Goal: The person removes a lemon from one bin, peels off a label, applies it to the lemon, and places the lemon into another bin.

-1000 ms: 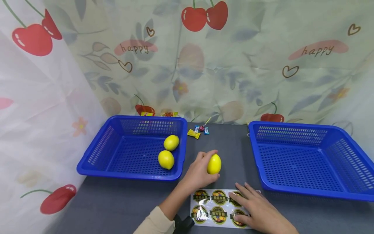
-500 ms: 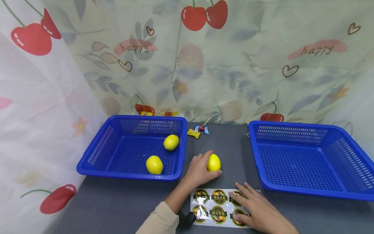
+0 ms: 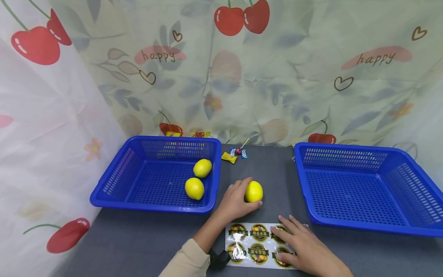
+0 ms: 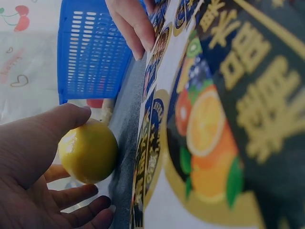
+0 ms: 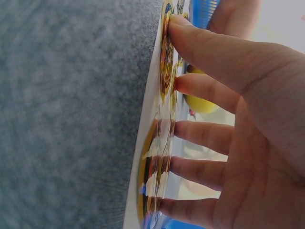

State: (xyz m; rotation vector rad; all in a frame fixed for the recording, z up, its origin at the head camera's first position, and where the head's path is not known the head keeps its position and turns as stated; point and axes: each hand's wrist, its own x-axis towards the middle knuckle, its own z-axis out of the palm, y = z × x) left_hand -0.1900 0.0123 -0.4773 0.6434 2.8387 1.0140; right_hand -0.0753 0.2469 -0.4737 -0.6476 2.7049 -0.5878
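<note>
My left hand (image 3: 236, 201) holds a yellow lemon (image 3: 254, 191) between thumb and fingers, on the dark table between two blue baskets. In the left wrist view the thumb lies against the lemon (image 4: 89, 151) and the other fingers reach behind and beneath it. My right hand (image 3: 308, 246) rests with spread fingers on the right part of a glossy sheet of round fruit stickers (image 3: 256, 265). The right wrist view shows its fingertips touching the sheet. Two more lemons, one farther back (image 3: 202, 168) and one nearer (image 3: 194, 188), lie in the left basket (image 3: 152, 209).
At the right stands the other blue basket (image 3: 373, 229). Several small wrapped sweets (image 3: 229, 157) and a lollipop (image 3: 238, 151) lie at the back of the table (image 3: 138, 238). A printed curtain (image 3: 256, 77) hangs behind.
The nearer lemon in the left basket rolled left, then back right towards the other one. The lemon in my left hand has turned slightly. My right hand stays put.
</note>
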